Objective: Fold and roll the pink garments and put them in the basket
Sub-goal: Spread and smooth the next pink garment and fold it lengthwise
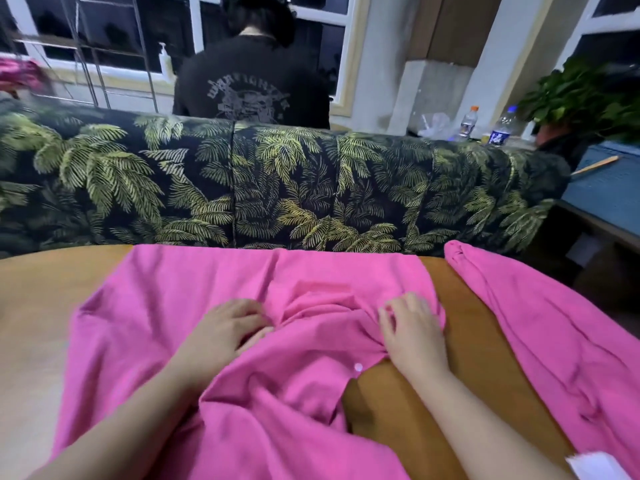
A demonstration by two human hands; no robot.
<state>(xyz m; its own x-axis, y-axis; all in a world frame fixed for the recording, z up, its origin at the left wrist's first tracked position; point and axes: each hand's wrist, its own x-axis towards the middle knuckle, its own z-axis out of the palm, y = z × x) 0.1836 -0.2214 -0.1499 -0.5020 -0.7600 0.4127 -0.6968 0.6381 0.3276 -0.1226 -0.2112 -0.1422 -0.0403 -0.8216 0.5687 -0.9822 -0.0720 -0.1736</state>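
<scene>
A pink garment point(180, 306) lies spread and wrinkled across the wooden table point(48, 292). It has a small white button near its front edge. My left hand point(230, 325) rests on its bunched middle with fingers curled into the folds. My right hand point(412, 330) lies on the garment's right edge, fingers spread and bent, gathering the cloth. A second pink garment point(540, 330) lies loose on the right side of the table. No basket is in view.
A sofa back with a palm-leaf print point(277, 185) runs along the table's far edge. Behind it a person in a black shirt point(252, 84) faces away. Bottles point(500, 128) and a plant point(581, 95) stand at the back right. A white tag point(595, 465) shows bottom right.
</scene>
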